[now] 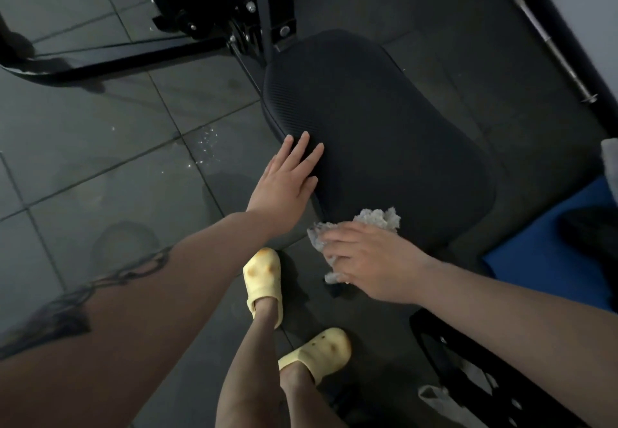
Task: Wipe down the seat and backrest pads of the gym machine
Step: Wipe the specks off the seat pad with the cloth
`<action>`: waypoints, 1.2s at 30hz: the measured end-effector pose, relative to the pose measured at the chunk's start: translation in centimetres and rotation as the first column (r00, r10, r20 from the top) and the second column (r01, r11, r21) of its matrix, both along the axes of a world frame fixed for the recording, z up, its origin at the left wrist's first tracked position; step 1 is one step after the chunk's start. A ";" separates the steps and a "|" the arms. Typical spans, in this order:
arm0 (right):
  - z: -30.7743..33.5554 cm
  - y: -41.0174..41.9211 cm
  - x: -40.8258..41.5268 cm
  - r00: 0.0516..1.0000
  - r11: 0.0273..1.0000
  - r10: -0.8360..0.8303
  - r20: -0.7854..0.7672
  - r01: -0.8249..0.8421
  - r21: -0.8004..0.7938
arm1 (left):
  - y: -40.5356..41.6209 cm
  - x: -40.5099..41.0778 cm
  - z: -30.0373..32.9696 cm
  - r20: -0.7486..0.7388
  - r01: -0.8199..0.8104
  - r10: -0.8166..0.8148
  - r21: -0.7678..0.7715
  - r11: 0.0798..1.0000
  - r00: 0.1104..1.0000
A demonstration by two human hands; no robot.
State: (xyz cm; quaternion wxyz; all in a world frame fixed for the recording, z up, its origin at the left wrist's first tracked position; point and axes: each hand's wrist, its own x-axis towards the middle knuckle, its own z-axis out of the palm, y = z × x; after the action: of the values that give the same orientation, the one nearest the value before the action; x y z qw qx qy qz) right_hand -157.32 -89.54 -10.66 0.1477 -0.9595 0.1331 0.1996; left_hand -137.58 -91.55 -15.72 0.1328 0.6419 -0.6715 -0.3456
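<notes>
- Head view looks down on the black seat pad [378, 146], which runs from the machine frame [264, 6] at the far side toward the person's feet at the near side.
- Left hand [284, 186] lies flat on the pad's left edge, fingers straight and spread, gripping nothing; judged, it steadies the pad and braces the body while the other hand works.
- Right hand [364, 257] has its fingers curled over a crumpled grey cloth [374, 223] and presses it on the near end of the pad, at the edge; bunching the cloth likely gives a thicker wad to scrub with.
- Wiping seems to sit at the near end, with the wide middle and far part of the pad yet to be covered, as a guess.
- Backrest pad cannot be picked out with certainty here.
- Yellow clogs [264, 277] stand on the tiled floor [100, 166] just near of the pad; a blue mat [548, 253] lies at the right.
</notes>
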 end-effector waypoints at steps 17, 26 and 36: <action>-1.7 8.3 -6.4 -0.161 -0.079 -0.857 0.489 0.980 0.183 | 4.8 -5.9 -0.5 -0.126 -0.180 0.180 0.015 0.984 0.976; -0.4 8.4 2.5 -0.956 -0.761 -0.286 -0.063 0.187 0.621 | 5.3 -8.9 0.7 -0.083 -0.251 0.256 0.071 0.965 0.963; 4.6 7.1 -2.7 -0.786 -0.789 -0.508 -0.353 0.259 0.557 | 4.4 -6.2 6.3 0.031 -0.037 0.029 0.292 0.956 0.999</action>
State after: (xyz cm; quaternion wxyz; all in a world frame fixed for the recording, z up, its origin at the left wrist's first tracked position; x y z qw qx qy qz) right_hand -160.04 -82.39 -6.07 0.4865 -0.0929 0.8163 -0.2971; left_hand -143.76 -87.19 -9.39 0.0333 0.6700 -0.6041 -0.4301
